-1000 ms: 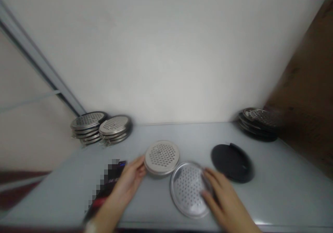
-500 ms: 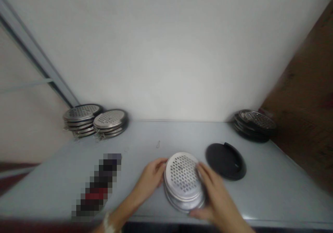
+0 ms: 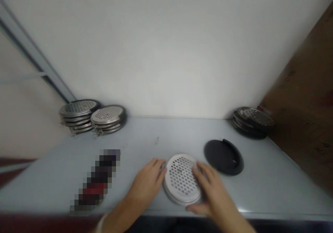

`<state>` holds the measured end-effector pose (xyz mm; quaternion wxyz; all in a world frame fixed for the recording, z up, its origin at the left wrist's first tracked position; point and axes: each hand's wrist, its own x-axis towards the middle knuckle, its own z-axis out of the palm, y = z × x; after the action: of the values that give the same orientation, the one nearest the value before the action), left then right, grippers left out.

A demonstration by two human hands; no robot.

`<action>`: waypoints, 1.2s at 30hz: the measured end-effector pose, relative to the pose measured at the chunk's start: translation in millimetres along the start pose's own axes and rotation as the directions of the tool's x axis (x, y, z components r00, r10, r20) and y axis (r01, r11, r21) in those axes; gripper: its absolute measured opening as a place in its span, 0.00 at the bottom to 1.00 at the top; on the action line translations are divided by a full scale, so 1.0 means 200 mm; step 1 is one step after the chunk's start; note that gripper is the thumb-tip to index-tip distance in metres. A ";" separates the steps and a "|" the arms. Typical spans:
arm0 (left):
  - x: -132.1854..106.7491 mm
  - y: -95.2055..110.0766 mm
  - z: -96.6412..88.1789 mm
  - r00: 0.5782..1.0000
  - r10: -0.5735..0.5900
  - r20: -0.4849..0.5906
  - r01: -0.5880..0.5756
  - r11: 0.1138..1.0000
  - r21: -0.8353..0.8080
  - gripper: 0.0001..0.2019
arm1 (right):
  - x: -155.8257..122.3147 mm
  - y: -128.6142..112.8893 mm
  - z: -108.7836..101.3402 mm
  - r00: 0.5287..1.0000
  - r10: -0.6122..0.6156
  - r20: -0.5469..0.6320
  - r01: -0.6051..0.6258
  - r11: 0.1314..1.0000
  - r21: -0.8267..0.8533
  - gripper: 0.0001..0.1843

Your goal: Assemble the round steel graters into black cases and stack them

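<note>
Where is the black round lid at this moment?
In the head view, the black round lid lies flat on the grey table, just right of the perforated metal discs and beyond the right hand.

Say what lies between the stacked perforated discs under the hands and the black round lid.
In the head view, the right hand's fingers lie across the narrow gap between the perforated metal discs and the black round lid. Just behind them, a little of the grey table top shows.

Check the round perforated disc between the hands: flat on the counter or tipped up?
Flat: the perforated disc lies on the counter, no edge visibly raised, with the left hand and right hand at its rim.
</note>
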<state>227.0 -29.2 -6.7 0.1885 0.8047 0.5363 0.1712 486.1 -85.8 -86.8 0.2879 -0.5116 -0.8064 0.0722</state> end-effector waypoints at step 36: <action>-0.13 -0.09 0.28 0.952 0.299 0.065 -0.306 0.931 0.200 0.54 | 0.10 0.50 -0.33 0.760 0.564 -0.322 -0.518 0.826 0.223 0.27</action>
<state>230.9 -53.2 -66.4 0.0839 0.8957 0.4176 0.1278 592.9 -33.3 -65.0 0.4331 -0.7084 -0.5479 0.1018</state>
